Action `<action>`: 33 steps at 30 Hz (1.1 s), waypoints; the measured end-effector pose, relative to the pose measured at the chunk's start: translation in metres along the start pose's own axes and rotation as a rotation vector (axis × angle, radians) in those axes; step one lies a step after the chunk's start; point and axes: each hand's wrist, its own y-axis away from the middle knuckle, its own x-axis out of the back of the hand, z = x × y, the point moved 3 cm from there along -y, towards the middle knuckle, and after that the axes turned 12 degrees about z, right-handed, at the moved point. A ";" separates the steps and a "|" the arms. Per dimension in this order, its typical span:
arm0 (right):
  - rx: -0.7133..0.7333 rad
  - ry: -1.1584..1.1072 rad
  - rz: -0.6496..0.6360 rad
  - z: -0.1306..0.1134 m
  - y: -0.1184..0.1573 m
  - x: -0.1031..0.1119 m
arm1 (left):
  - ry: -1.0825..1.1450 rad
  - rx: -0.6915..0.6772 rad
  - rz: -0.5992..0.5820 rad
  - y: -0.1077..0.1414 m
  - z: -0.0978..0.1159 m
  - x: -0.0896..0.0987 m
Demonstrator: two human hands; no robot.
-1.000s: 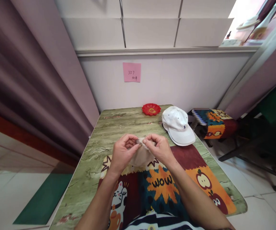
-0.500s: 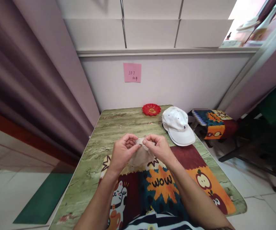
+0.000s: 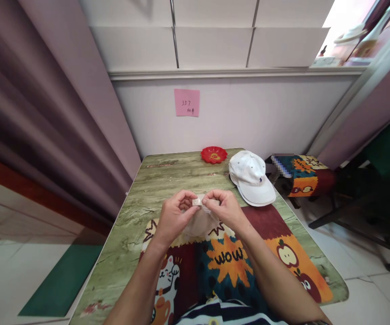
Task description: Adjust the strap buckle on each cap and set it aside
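Note:
Near the middle of the table, a pale, thin, partly see-through item [image 3: 199, 225] hangs below my fingers, with a small light tab [image 3: 196, 202] at its top. My left hand [image 3: 177, 212] pinches the tab's left end between thumb and fingers. From the other side, my right hand [image 3: 222, 206] grips the item's top edge just right of the tab. The fingertips of both hands are close together. What exactly the item is cannot be made out.
A white cap [image 3: 251, 178] sits right of my hands, and a red scalloped dish [image 3: 214, 155] is at the table's back edge. A colourful patterned mat [image 3: 230, 262] lies under my forearms. A pink note [image 3: 187, 103] is on the wall. A covered stool [image 3: 305, 176] stands right.
My fingers have shifted slightly, and the small tab now shows more fully between them. The pale item hangs a little differently. The cap and dish have not moved.

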 end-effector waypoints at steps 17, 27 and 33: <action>0.053 0.004 0.007 -0.001 0.001 -0.002 | 0.001 -0.023 -0.027 -0.001 0.001 -0.001; 0.012 -0.016 -0.052 0.006 -0.004 0.009 | -0.054 -0.052 -0.042 -0.001 -0.003 0.002; 0.004 -0.025 -0.056 0.002 -0.001 0.005 | -0.108 -0.154 -0.046 -0.001 0.004 0.002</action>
